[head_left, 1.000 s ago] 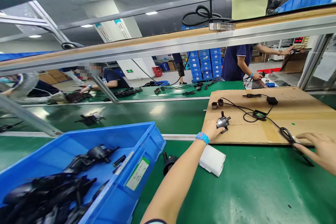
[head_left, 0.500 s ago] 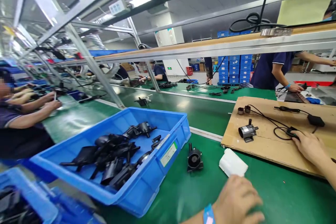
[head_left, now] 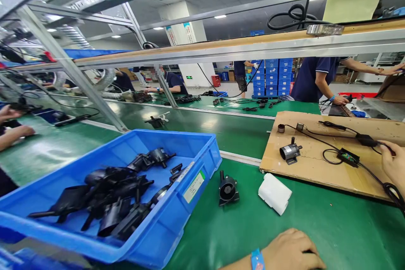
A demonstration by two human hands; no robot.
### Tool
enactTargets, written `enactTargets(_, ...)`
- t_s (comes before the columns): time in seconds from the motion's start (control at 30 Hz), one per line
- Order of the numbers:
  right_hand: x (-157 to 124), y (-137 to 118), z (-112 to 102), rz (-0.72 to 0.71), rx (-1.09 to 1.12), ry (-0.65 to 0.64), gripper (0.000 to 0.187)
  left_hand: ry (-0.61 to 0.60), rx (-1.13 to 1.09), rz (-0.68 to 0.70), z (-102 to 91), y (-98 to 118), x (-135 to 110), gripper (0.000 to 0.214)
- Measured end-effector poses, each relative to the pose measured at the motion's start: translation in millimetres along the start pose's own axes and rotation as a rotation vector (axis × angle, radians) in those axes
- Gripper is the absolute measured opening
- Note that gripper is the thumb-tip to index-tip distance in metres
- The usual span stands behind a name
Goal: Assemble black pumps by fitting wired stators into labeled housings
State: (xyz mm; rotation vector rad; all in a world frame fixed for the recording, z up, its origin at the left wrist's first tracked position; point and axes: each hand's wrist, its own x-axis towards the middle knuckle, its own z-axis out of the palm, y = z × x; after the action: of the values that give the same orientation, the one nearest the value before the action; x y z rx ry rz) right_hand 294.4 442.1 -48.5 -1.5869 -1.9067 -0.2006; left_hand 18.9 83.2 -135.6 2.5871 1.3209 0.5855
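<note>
My left hand point(head_left: 292, 251), with a blue band at the wrist, is low over the green tabletop, fingers loosely bent and apart, holding nothing. Beyond it are a white plastic sleeve-like piece point(head_left: 275, 193) and a black pump-like housing point(head_left: 228, 189) with a spout. At the right edge my right hand point(head_left: 395, 163), partly cut off, pinches a black cable point(head_left: 387, 147). The cable runs to a black box point(head_left: 366, 139). Nearby on the cardboard point(head_left: 311, 171) lie a small circuit board point(head_left: 349, 157), another black pump point(head_left: 290, 151) and two small wired round parts point(head_left: 281, 128).
A blue bin point(head_left: 177, 219) holding several black pump parts stands at left. Behind, a metal-framed shelf point(head_left: 202, 57) crosses overhead, its post point(head_left: 76, 76) slanting to the table. Co-workers sit or stand on the left and far sides. Stacked blue crates point(head_left: 272, 76) stand farther back.
My left hand has drawn back from the white piece. My right hand has moved right, off the circuit board, to the cable. The view has shifted right.
</note>
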Motion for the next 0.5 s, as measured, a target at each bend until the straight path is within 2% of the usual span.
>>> enactTargets(0.1,5.5,16.5,-12.6,0.021,0.042,-0.057,0.049,0.022,-0.005,0.017,10.5,-6.8,0.1,0.016)
enactTargets(0.2,-1.8,28.9,-21.0,-0.012,0.099,-0.243,0.043,0.125,-0.021,0.02,4.0,-12.0,4.6,0.018)
enactTargets(0.27,-10.6,31.9,-26.5,-0.07,0.145,-0.379,0.037,0.269,-0.04,-0.078,-17.7,-11.7,12.0,0.022)
enactTargets(0.33,-20.0,30.0,-34.1,-0.133,0.19,-0.446,0.04,0.39,-0.051,-0.227,-50.2,-11.2,23.8,0.022)
enactTargets(0.4,-28.8,25.0,-44.9,-0.162,0.223,-0.423,0.051,0.417,-0.006,-0.354,-84.9,-15.0,40.2,0.019)
enactTargets(0.5,-42.6,19.9,-65.9,-0.184,0.257,-0.318,0.058,0.39,0.128,-0.487,-124.1,-34.8,69.6,0.03)
